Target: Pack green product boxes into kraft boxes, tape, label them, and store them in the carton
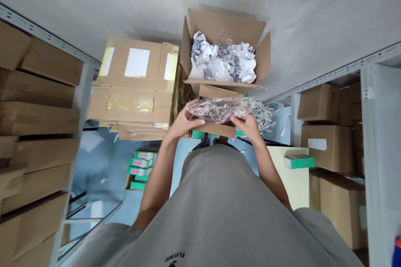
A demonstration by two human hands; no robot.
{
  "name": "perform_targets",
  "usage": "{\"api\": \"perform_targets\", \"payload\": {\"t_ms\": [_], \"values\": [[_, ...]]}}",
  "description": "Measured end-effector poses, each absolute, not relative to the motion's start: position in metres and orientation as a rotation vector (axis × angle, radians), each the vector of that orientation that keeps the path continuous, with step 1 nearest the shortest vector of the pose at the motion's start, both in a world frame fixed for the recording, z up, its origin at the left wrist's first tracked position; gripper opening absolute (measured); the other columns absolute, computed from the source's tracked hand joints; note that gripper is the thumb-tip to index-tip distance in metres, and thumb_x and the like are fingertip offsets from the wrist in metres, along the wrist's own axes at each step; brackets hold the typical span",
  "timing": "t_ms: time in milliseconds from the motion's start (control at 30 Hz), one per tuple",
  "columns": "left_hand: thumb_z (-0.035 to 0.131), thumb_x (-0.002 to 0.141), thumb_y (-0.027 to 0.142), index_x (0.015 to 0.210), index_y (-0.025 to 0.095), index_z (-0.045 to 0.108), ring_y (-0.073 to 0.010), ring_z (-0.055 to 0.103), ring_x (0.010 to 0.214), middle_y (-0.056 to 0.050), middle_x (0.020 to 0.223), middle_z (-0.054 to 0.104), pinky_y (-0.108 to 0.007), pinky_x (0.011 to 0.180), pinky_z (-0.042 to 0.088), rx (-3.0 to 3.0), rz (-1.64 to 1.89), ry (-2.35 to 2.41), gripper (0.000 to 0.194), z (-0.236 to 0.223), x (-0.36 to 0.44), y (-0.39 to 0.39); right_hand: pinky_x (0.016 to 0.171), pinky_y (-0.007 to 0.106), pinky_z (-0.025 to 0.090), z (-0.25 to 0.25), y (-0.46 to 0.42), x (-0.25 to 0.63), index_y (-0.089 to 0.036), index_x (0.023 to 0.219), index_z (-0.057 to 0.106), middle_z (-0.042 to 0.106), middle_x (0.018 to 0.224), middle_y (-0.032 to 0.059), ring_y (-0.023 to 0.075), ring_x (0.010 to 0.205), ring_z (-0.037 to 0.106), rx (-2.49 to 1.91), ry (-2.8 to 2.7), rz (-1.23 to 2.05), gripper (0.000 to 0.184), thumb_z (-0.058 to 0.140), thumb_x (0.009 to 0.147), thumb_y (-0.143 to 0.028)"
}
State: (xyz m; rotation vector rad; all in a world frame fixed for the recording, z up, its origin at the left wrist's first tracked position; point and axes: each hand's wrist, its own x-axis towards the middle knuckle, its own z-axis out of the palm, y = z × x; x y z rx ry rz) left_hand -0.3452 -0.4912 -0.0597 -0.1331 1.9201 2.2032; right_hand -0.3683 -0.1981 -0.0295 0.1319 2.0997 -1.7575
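Observation:
Clear crinkled plastic wrap (216, 109) stretches between my two hands, over an open cardboard box (216, 128) in front of my body. My left hand (184, 122) grips the wrap's left end, thumb pointing inward. At the other end, my right hand (246, 125) pinches the wrap near its lower right edge. Whether anything lies inside the wrap, I cannot tell. Green boxes (199, 134) show partly below the cardboard box. Just beyond stands a larger open carton (225, 23), filled with crumpled paper (244, 60) and clear plastic.
Flattened cardboard boxes (134, 91) are stacked at left. Green packages (142, 162) sit in a box on the floor. Shelves with brown cartons (40, 119) flank both sides. A green box (299, 161) lies on a pale surface (286, 187) at right. Paper strips (265, 114) lie beyond my right hand.

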Motion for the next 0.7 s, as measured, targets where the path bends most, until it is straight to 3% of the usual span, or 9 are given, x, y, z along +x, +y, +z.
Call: {"api": "perform_targets", "payload": {"t_ms": [100,200,267,333,400,467,567,633,700], "values": [[0.094,0.078,0.070,0.123,0.021,0.069,-0.0259,0.078,0.117,-0.008,0.116,0.082,-0.048,0.111,0.064,-0.380,2.313,1.875,0.071,-0.063,-0.352,-0.487,0.105,0.049,0.066,-0.033,-0.196,-0.365,-0.020,0.106,0.079,0.085,0.113,0.0113,0.0326,0.114,0.079,0.141,2.115,-1.761,0.059,0.095,0.074,-0.068],[0.092,0.082,0.065,0.104,0.020,0.068,-0.0230,0.080,0.104,-0.006,0.104,0.082,-0.043,0.103,0.066,-0.429,2.230,1.987,0.056,-0.064,-0.358,-0.481,0.110,0.044,0.064,-0.035,-0.191,-0.366,-0.023,0.136,0.070,0.081,0.130,0.0111,0.0280,0.120,0.078,0.165,2.180,-1.901,0.075,0.094,0.078,-0.063],[0.092,0.085,0.054,0.102,0.020,0.067,-0.0250,0.081,0.102,-0.008,0.102,0.083,-0.041,0.099,0.065,-0.433,2.023,2.224,0.045,-0.062,-0.361,-0.476,0.106,0.041,0.065,-0.037,-0.190,-0.368,-0.024,0.149,0.061,0.079,0.131,0.0112,0.0248,0.114,0.078,0.201,2.300,-1.941,0.081,0.089,0.083,-0.062],[0.091,0.088,0.041,0.116,0.020,0.068,-0.0293,0.081,0.102,-0.008,0.097,0.083,-0.041,0.098,0.064,-0.464,1.675,2.508,0.042,-0.055,-0.360,-0.471,0.099,0.040,0.066,-0.040,-0.190,-0.371,-0.023,0.151,0.059,0.079,0.124,0.0110,0.0236,0.105,0.079,0.203,2.465,-1.835,0.077,0.085,0.088,-0.059],[0.090,0.089,0.032,0.140,0.019,0.062,-0.0337,0.081,0.105,-0.010,0.102,0.084,-0.043,0.098,0.062,-0.475,1.318,2.716,0.060,-0.047,-0.358,-0.466,0.093,0.040,0.066,-0.041,-0.193,-0.372,-0.021,0.150,0.061,0.080,0.120,0.0109,0.0240,0.097,0.079,0.175,2.623,-1.612,0.069,0.081,0.093,-0.054],[0.087,0.092,0.029,0.156,0.019,0.054,-0.0357,0.080,0.109,-0.014,0.124,0.081,-0.044,0.099,0.062,-0.423,1.066,2.836,0.073,-0.039,-0.354,-0.460,0.091,0.041,0.064,-0.041,-0.196,-0.373,-0.021,0.149,0.064,0.081,0.119,0.0109,0.0253,0.095,0.079,0.149,2.746,-1.349,0.060,0.077,0.097,-0.049],[0.076,0.102,0.031,0.152,0.022,0.063,-0.0340,0.078,0.114,-0.016,0.149,0.070,-0.044,0.101,0.061,-0.254,0.835,2.916,0.052,-0.031,-0.349,-0.455,0.095,0.043,0.062,-0.040,-0.203,-0.371,-0.021,0.144,0.069,0.084,0.119,0.0113,0.0286,0.099,0.080,0.123,2.866,-0.995,0.048,0.074,0.102,-0.043],[0.065,0.108,0.030,0.141,0.023,0.073,-0.0342,0.074,0.123,-0.014,0.149,0.069,-0.044,0.104,0.061,-0.149,0.704,2.939,0.034,-0.029,-0.349,-0.452,0.098,0.044,0.061,-0.039,-0.210,-0.369,-0.020,0.138,0.072,0.084,0.121,0.0139,0.0316,0.108,0.078,0.066,2.909,-0.815,0.039,0.071,0.105,-0.039],[0.059,0.110,0.028,0.133,0.023,0.079,-0.0366,0.067,0.131,-0.014,0.145,0.072,-0.046,0.105,0.060,-0.088,0.579,2.957,0.031,-0.029,-0.351,-0.451,0.102,0.045,0.059,-0.039,-0.219,-0.368,-0.016,0.130,0.076,0.082,0.124,0.0179,0.0342,0.119,0.075,-0.023,2.927,-0.663,0.031,0.070,0.105,-0.034]]}}
